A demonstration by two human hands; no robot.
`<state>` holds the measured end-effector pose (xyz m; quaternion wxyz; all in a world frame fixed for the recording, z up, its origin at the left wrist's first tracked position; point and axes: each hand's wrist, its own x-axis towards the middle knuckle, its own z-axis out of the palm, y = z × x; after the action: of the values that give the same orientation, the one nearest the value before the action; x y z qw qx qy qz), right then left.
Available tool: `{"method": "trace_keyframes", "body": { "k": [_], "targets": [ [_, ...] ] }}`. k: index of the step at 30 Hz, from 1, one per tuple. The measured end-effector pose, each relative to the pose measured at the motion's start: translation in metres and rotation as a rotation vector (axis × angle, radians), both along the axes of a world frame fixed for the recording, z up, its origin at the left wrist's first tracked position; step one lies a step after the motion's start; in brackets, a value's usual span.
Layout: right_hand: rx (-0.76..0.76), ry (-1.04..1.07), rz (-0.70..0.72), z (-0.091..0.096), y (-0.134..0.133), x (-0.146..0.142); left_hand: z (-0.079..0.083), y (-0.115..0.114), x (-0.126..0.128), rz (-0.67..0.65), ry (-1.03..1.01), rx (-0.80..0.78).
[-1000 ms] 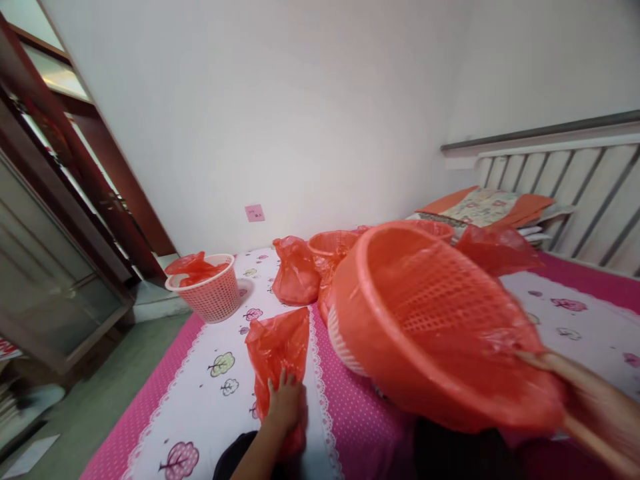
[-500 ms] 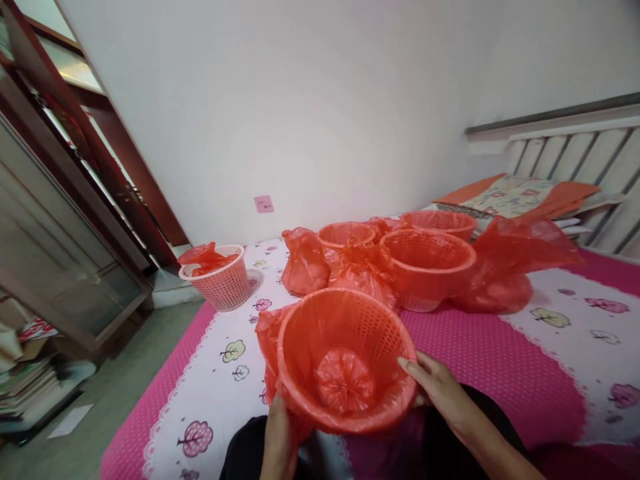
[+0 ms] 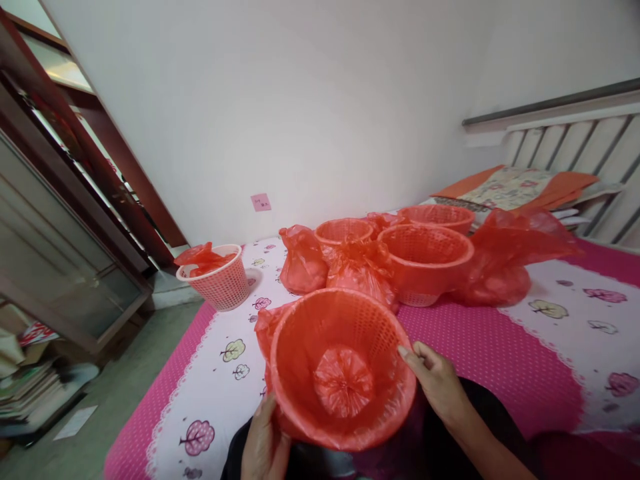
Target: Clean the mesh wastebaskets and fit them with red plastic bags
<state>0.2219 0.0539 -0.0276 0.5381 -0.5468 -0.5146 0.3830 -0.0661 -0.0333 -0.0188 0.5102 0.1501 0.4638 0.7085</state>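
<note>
Tilted toward me above my lap is a round perforated plastic basket [image 3: 343, 303], its inside and rim covered by a thin red plastic bag [image 3: 345, 380]. Some of the bag hangs loose outside the left rim. My left hand [image 3: 267, 437] holds the basket's lower left side, partly hidden beneath it. My right hand [image 3: 433, 377] grips the right rim, with the thumb on the inner edge and the other fingers curled outside.
A pink basket [image 3: 227, 287] with crumpled red plastic inside stands at left on the bedspread [image 3: 200, 373]. Behind the held basket are several red-bagged baskets, including a large one [image 3: 425, 247], and a bundled red bag [image 3: 303, 263]. Folded cloths [image 3: 517, 190] lie near the radiator [image 3: 575, 150].
The basket has come slightly nearer to me and tipped a little. My left hand has shifted left along its side, and my right hand has moved slightly up the rim.
</note>
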Motion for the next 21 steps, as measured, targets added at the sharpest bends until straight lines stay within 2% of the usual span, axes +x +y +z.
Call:
{"method": "trace_keyframes", "body": {
  "k": [5, 9, 11, 14, 17, 19, 21],
  "targets": [
    [0.008, 0.059, -0.045, 0.0, -0.001, -0.005, 0.024, 0.002, -0.005, 0.033, -0.059, 0.018],
    [0.0, 0.067, -0.076, -0.007, -0.001, -0.005, 0.052, -0.001, 0.0, 0.073, 0.068, 0.072],
    [-0.006, 0.068, -0.092, -0.011, 0.001, -0.004, 0.068, -0.004, 0.005, 0.032, 0.154, 0.098],
    [-0.006, 0.059, -0.113, -0.016, 0.003, -0.003, 0.082, -0.007, 0.014, -0.121, 0.23, 0.11],
    [0.0, 0.06, -0.141, -0.017, 0.003, -0.004, 0.072, -0.011, 0.028, -0.324, 0.173, 0.047],
    [-0.008, 0.078, -0.152, -0.016, 0.002, -0.006, 0.052, -0.014, 0.041, -0.471, 0.108, 0.029],
    [-0.017, 0.103, -0.155, -0.014, 0.001, -0.01, 0.03, -0.017, 0.056, -0.652, 0.134, 0.098]
  ]
}}
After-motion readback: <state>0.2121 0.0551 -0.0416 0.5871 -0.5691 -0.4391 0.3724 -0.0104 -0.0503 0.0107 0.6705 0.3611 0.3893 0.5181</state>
